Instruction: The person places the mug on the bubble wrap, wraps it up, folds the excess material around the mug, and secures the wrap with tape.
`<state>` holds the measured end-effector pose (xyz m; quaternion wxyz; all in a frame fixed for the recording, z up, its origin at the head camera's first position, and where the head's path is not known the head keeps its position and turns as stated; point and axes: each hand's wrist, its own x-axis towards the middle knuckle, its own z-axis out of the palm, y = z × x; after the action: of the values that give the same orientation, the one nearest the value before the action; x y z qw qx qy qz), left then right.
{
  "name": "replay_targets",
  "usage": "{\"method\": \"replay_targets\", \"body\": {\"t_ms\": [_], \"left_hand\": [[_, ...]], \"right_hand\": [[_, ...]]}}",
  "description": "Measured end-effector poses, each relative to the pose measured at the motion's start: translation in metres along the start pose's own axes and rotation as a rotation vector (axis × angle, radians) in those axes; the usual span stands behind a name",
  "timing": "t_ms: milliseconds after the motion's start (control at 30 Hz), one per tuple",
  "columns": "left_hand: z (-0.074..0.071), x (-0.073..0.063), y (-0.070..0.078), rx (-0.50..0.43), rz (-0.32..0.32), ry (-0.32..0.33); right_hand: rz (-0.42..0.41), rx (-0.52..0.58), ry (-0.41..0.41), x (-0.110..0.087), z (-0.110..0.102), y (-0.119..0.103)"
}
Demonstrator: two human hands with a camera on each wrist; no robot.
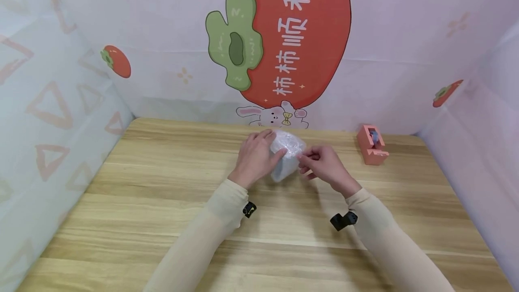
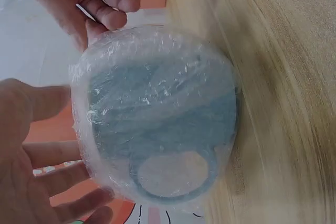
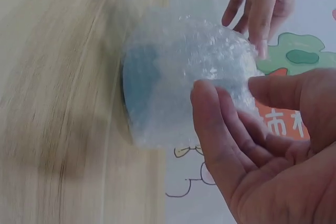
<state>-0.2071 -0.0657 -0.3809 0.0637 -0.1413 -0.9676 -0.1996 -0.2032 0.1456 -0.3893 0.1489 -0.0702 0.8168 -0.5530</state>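
A light blue mug (image 2: 163,108), wrapped in bubble wrap (image 1: 289,142), stands on the wooden table. Its handle (image 2: 176,199) shows through the wrap in the left wrist view. My left hand (image 1: 256,159) holds the wrapped mug from the left, thumb on the near side and fingers round the far side. At the right side of the bundle, my right hand (image 1: 326,166) has thumb and index finger close to the wrap. Between these fingertips spans what looks like a strip of clear tape (image 3: 227,83), faint in the right wrist view.
A pink tape dispenser (image 1: 368,154) with a bluish roll stands on the table (image 1: 202,220) to the right of my hands. Behind the table's back edge hangs a printed cloth (image 1: 170,89) with a big persimmon and a rabbit. Similar cloth covers both sides.
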Motion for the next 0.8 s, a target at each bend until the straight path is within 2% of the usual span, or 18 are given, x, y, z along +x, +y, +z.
{"method": "replay_targets", "body": {"t_ms": [100,200,300,433,500,567,700,800], "left_hand": [[0.001,0.001,0.000,-0.011,0.007,-0.055],[0.002,0.001,0.000,-0.034,0.012,-0.076],[0.004,0.002,-0.003,-0.079,0.024,-0.077],[0.007,0.005,-0.005,-0.144,0.023,-0.081],[0.007,0.007,-0.006,-0.171,0.015,-0.082],[0.008,0.008,-0.007,-0.190,0.009,-0.080],[0.008,0.009,-0.008,-0.241,-0.010,-0.069],[0.009,0.009,-0.007,-0.272,-0.031,-0.064]], "right_hand": [[-0.012,-0.027,-0.074,-0.005,-0.008,0.001],[-0.010,-0.108,-0.092,-0.010,-0.022,0.001],[-0.011,-0.223,0.003,-0.012,-0.043,0.002],[-0.030,-0.479,0.257,-0.015,-0.084,0.011],[0.009,-0.599,0.365,-0.016,-0.104,0.017],[0.072,-0.685,0.428,-0.018,-0.121,0.023],[0.214,-0.702,0.416,-0.021,-0.142,0.033],[0.248,-0.707,0.382,-0.022,-0.149,0.039]]}}
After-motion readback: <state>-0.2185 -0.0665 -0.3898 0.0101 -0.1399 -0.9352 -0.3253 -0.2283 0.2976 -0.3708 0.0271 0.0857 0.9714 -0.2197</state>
